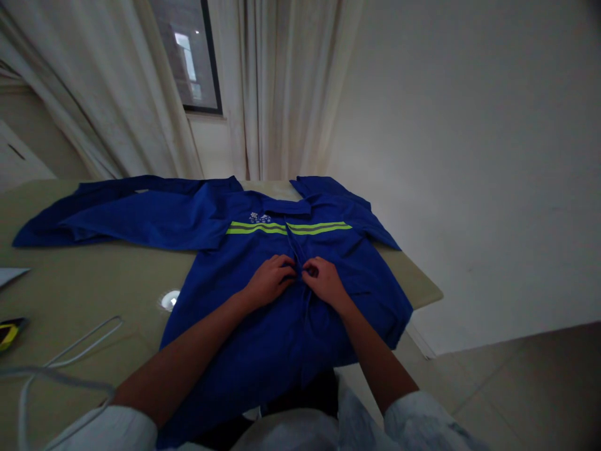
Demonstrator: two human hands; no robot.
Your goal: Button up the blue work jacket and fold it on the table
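white sleeves (422,423), left hand (270,282), right hand (323,282) on blue jacket (282,351)

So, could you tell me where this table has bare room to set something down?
Bare tabletop shows between the blue work jacket and the white cord loop, with a smaller patch right of the jacket. It is crowded at the jacket's front, where the left hand and right hand meet.

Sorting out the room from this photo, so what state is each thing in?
Blue work jacket: flat on the tan table, front up, collar away.
Left hand: pinching the front opening.
Right hand: pinching the front opening.
Curtain: hanging beside the window.
White wire: lying loose.
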